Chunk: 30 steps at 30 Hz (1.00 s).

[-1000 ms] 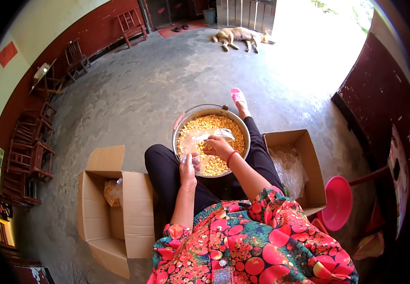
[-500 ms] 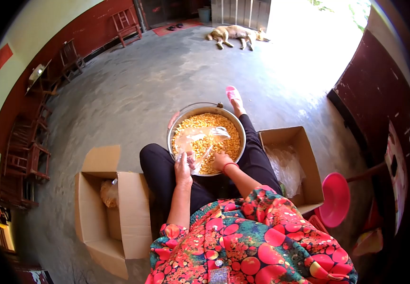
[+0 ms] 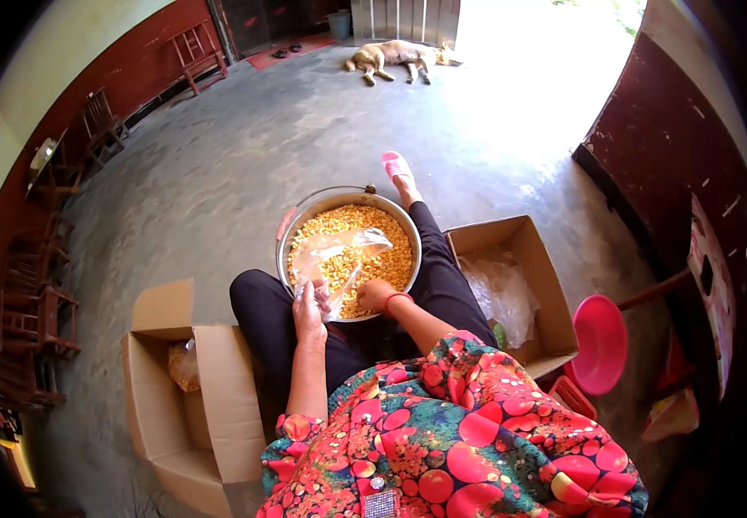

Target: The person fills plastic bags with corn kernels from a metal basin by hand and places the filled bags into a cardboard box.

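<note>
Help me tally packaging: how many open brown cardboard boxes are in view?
2: one open brown cardboard box beside the person's dark-trousered left leg, another such box beside the dark-trousered right leg. Others may be hidden.

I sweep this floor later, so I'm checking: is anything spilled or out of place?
Nothing stands out. The corn lies inside the bucket, and no spill shows on the floor around it. The left hand holds the clear bag over the corn, and the dog lies well apart.
</note>
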Tool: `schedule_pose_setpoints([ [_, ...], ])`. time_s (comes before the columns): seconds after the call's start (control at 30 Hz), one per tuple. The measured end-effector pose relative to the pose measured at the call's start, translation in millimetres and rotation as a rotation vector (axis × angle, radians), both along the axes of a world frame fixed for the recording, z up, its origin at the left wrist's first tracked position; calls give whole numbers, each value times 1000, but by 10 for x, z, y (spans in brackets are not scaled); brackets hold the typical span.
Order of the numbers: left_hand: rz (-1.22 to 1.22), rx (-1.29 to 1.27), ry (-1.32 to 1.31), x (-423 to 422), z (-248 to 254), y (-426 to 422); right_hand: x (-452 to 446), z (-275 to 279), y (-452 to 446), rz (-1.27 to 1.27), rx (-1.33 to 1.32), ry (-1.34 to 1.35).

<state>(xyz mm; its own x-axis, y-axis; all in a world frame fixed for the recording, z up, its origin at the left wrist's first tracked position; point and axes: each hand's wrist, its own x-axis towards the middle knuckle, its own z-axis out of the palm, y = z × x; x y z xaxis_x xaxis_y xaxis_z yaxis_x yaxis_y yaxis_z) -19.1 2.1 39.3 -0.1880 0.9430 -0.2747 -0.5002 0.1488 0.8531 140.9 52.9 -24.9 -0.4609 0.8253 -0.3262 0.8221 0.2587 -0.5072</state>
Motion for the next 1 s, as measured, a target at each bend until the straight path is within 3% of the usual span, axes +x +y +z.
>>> schedule_pose_setpoints([
  [0.07,1,-3,-19,1,1,0,71,-77,50,-171,-45,212],
  [0.1,-1,-8,-19,1,4,-2,75,150,0,-440,-383,453],
  [0.23,-1,7,0,4,-5,0,151,77,95,-683,-572,824],
  [0.4,5,3,-1,7,-2,-6,128,63,62,-678,-593,836],
  [0.47,4,2,6,-1,-14,-3,112,38,43,-538,-453,578],
  [0.5,-6,7,-6,-5,-25,-1,86,9,23,-534,-451,578],
  [0.6,0,30,-21,8,-22,-7,20,-47,-30,-134,140,-22],
  [0.67,-20,44,17,7,-60,6,8,9,-39,-141,46,-33],
  [0.73,-28,33,12,14,-45,0,67,-15,-18,-96,134,13],
  [0.8,-41,29,2,12,-78,11,121,92,2,-385,-378,416],
  [0.83,-47,32,5,13,-94,12,135,113,13,-422,-422,566],
  [1.0,-52,36,34,34,-61,6,181,18,91,-537,-640,788],
])
